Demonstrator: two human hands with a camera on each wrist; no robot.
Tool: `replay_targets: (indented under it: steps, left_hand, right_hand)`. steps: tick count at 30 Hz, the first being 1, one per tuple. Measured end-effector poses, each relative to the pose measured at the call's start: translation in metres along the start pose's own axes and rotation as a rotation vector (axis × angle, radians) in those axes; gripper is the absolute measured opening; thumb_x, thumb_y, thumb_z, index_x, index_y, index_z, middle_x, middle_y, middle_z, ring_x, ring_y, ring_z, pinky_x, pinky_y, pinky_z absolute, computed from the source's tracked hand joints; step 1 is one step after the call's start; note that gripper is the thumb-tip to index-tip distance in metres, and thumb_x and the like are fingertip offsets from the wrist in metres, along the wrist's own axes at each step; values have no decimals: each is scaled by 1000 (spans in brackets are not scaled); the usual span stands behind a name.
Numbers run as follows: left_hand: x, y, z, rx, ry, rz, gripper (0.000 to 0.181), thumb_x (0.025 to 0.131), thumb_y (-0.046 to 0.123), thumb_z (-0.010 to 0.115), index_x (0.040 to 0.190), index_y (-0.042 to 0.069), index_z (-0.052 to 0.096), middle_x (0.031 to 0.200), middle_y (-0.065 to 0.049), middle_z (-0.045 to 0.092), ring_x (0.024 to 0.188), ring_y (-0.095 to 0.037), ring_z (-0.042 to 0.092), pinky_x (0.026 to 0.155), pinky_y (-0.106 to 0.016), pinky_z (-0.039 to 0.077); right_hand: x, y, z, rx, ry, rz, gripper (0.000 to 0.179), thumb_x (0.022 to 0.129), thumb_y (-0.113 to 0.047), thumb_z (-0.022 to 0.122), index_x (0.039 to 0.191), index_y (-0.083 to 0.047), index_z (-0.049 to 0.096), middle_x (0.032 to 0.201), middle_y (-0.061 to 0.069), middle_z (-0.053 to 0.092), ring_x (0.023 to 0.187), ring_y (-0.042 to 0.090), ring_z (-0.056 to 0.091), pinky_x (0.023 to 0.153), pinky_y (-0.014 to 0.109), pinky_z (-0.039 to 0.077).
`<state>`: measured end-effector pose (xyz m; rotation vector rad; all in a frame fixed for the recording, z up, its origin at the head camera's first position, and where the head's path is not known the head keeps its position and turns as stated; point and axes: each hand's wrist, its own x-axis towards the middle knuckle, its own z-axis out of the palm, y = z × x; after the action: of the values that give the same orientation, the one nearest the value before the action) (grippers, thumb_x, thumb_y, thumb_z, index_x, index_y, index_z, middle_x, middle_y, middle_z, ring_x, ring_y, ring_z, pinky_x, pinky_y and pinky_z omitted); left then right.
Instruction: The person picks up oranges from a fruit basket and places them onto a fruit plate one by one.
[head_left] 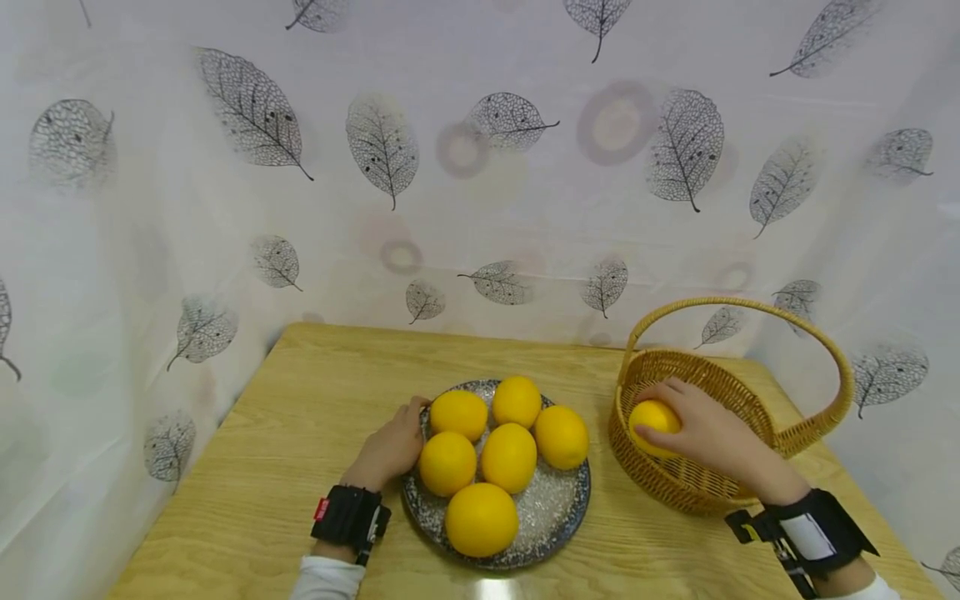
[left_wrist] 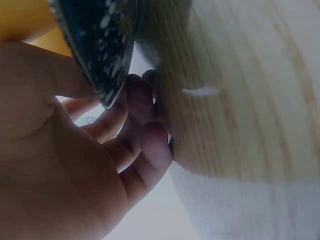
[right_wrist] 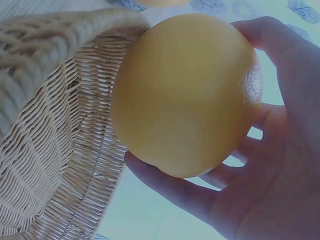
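My right hand [head_left: 697,421] holds a yellow orange [head_left: 651,427] over the near left part of the wicker basket [head_left: 693,502]. In the right wrist view, thumb and fingers curl around the orange [right_wrist: 187,95], beside the basket's woven wall [right_wrist: 95,120]. My left hand [head_left: 393,446] grips the left rim of a speckled dark-edged plate [head_left: 551,508]. In the left wrist view, the thumb lies over the plate's rim [left_wrist: 102,60] and curled fingers [left_wrist: 155,142] reach below it, near the tabletop. Several more oranges [head_left: 508,458] rest on the plate, mostly toward its left and back.
The basket has a tall arched handle [head_left: 738,302] that rises above the right forearm. Both stand on a wooden table [head_left: 300,400]. A leaf-patterned curtain [head_left: 480,200] hangs behind the table and along its sides.
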<state>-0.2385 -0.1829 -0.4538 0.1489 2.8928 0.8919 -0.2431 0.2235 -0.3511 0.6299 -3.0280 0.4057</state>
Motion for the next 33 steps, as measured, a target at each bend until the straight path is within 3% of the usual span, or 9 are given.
replay_targets:
  steps: [13,21,26,33]
  left_hand:
    - [0,1,2,3,-4,-12,41,99,8,40,140,8,41,125,-23,58,92,-27,62,76,-49,55]
    - [1,-1,0,5,3,-18,41,99,8,39,140,8,40,126,-23,58,91,-27,61,76,-49,54]
    - [0,0,0,5,5,-13,40,99,8,40,139,8,41,125,-23,58,92,-28,62,76,-49,54]
    - [-2,1,0,7,5,-2,41,98,7,41,139,7,41,126,-24,58,93,-29,63,75,-49,55]
  right_hand:
    - [-18,-24,8,35,60,-30,51,85,-56,62,118,-17,64,120,9,61,105,28,56,75,46,54]
    - [-21,-42,26,43,169,-109,41,83,-47,69,116,-23,64,119,3,60,105,21,56,78,45,55]
    - [-22,-58,43,51,246,-173,44,78,-39,76,116,-22,65,122,3,59,109,19,55,77,42,57]
    - [-27,-83,59,87,271,-235,45,77,-40,76,117,-21,65,121,-2,59,108,12,53,75,36,59]
